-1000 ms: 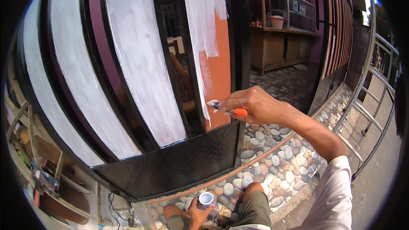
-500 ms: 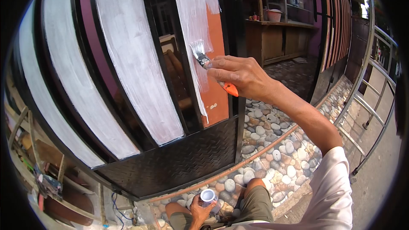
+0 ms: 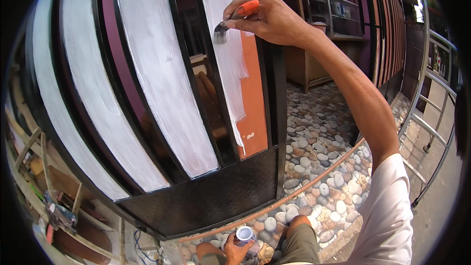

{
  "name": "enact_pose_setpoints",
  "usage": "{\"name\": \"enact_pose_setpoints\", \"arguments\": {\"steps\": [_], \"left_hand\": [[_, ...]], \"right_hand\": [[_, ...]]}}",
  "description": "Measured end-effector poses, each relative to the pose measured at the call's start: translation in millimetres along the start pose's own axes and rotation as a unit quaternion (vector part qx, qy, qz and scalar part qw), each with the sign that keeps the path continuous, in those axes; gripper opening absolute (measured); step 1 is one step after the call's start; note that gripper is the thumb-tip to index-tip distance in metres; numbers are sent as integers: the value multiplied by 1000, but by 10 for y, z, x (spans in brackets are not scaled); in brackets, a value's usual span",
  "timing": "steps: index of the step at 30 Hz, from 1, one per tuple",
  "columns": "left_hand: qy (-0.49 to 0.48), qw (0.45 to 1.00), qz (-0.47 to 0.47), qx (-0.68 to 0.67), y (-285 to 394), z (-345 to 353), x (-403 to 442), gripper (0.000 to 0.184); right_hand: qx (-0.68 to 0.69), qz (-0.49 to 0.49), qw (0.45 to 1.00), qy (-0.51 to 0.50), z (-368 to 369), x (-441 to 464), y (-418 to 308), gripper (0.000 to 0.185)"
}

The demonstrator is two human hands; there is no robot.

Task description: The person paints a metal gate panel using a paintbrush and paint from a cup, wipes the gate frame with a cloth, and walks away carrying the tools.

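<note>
L hand is down low w/ its fingers curled round a small open cup of white paint, just beside 1 bare knee & above the pebble floor. Up top, the brush has its bristles on the white part of the 4th slat, which is orange along its right side & bottom, and the R hand has the orange-tipped handle pinched btwn thumb & fingers, bristles pointing down.

Slat & blk post block fwd of R grip; open gap R of post, above pebble flr. Free air below grip, dn to L hand w/ cup.
</note>
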State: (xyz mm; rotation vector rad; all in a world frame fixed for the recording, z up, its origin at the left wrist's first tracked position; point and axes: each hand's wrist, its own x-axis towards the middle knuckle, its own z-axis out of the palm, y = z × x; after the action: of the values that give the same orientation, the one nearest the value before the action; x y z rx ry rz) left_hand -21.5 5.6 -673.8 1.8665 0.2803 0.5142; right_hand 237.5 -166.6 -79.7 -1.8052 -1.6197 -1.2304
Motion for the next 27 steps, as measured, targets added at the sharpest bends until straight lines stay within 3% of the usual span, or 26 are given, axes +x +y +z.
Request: {"name": "enact_pose_setpoints", "arguments": {"steps": [1, 3, 5, 9, 10, 11, 13, 15, 17, 21, 27], "left_hand": [[-3, 1000, -1, 1, 4, -9, 16, 59], [1, 1000, -9, 19, -4, -30, 48, 60], [18, 999, 2, -32, -49, -5, 77, 60], [18, 999, 16, -28, 40, -10, 135, 61], [17, 999, 17, -29, 26, 1, 121, 61], [16, 999, 18, -33, 20, 8, 127, 61], [13, 999, 19, -40, 16, 31, 137, 62], [9, 998, 22, -49, 14, 51, 137, 62], [4, 998, 26, -58, 20, 70, 134, 62], [-1, 999, 29, -31, 77, 84, 112, 61], [-4, 1000, 9, 27, 250, 84, 64, 60]], "right_hand": [[-14, -80, 995, 58, -46, 149, 106, 17], [-8, -82, 992, 91, -163, 509, 358, 19], [-25, -52, 996, 73, -512, 703, 2, 23], [-21, -39, 984, 171, -558, 1066, 172, 24], [-9, -110, 971, 211, -582, 1079, 197, 20], [-10, -110, 971, 210, -609, 1041, 232, 20], [-14, -57, 972, 227, -655, 878, 205, 17], [-41, -35, 979, 198, -593, 643, 230, 14], [-152, -76, 978, 120, -388, 355, 434, 19], [-72, -104, 986, 110, 39, -377, 358, 16], [9, -33, 997, -69, 445, -1401, -140, 18]]}}
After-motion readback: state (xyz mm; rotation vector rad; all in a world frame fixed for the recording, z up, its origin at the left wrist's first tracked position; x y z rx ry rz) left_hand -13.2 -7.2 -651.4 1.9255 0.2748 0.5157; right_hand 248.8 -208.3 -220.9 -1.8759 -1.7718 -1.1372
